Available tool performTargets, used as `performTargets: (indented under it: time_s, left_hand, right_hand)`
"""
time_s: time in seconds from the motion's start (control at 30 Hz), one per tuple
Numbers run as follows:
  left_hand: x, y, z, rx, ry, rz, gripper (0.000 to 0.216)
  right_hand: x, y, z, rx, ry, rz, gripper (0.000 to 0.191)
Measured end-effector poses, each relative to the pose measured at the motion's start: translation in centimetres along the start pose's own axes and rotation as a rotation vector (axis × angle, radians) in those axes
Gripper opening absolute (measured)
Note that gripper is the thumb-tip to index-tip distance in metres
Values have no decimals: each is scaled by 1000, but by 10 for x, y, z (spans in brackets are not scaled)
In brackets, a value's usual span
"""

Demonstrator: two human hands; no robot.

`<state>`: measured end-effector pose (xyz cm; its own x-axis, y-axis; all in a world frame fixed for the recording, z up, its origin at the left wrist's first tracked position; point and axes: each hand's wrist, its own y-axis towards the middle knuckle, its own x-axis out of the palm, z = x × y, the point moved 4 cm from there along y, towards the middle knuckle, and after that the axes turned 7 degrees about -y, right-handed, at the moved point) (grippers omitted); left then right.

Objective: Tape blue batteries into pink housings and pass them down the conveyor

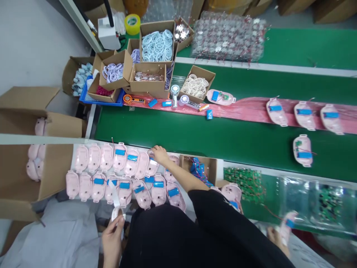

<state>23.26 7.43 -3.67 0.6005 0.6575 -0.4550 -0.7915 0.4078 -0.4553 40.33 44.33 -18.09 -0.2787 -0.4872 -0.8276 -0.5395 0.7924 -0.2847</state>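
My left hand (113,234), low at the front, is closed on a roll of white tape (117,213). A loose strip of the tape (113,191) stands up from the roll across the near row of pink plastic shells. My right hand (160,154) reaches to the far row, its fingers bent and together at the upper end of a pink shell (152,168); what they pinch is hidden. Around both hands lie two rows of pink shells (94,156), several with blue battery packs (132,158) inside.
A carton of blue batteries (213,169) stands right of my forearm, beside green circuit boards (245,182). Beyond runs a green conveyor belt (195,132) carrying shells. Boxes of plastic rings (157,44) stand behind. Another person's hand (276,238) holds a shell at lower right.
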Motion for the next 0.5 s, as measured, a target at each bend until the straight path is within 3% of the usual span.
performTargets:
  time_s: [0.17, 0.27, 0.33, 0.43, 0.5]
  left_hand:
    - [4, -13, 22, 53, -83, -5, 42]
    - [8, -22, 45, 92, -212, -62, 43]
    - [8, -26, 58, 90, -303, -96, 45]
    - [5, -31, 72, 80, -391, -182, 46]
    - [2, -35, 77, 91, -397, -280, 44]
  right_hand:
    - [-10, -1, -12, 43, -28, 56, 25]
    - [-34, -25, -29, 58, 41, 152, 35]
    - [-50, -62, -57, -108, 195, 170, 42]
    - [-64, -151, -120, -535, 514, 51, 49]
    - [-68, -209, -158, -637, 638, 46, 52]
